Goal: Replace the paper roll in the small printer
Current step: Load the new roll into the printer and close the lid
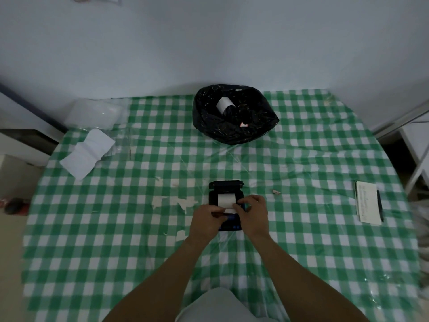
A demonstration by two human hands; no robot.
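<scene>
The small black printer [226,201] sits on the checked tablecloth [301,240] with its lid [225,185] flipped open on the far side of the fingers. A white paper roll [226,198] is lying in the open well, just beyond where both hands meet. The left hand [206,220] rests over the near left part of the printer body, fingers curled in towards the loose end of the paper [228,210]; the right hand [251,211] comes in from the other side, thumb and forefinger closed at that same loose strip. Whether the left fingers pinch the strip or only steady the casing I cannot tell; the right looks to be nipping the paper edge.

Well beyond the hands, a black bin bag [234,115] holds another roll [224,105], likely the spent one. Off to the right of the grip lie a notepad [368,202] and pen [380,205]; far off to the left is a crumpled sheet [87,154].

The roll should be light and will spin or unwind freely. The strip is thin, creases and tears easily, so I would hold it by its free edge, across the full width, and draw it straight towards the near side past the lid's closing line.
</scene>
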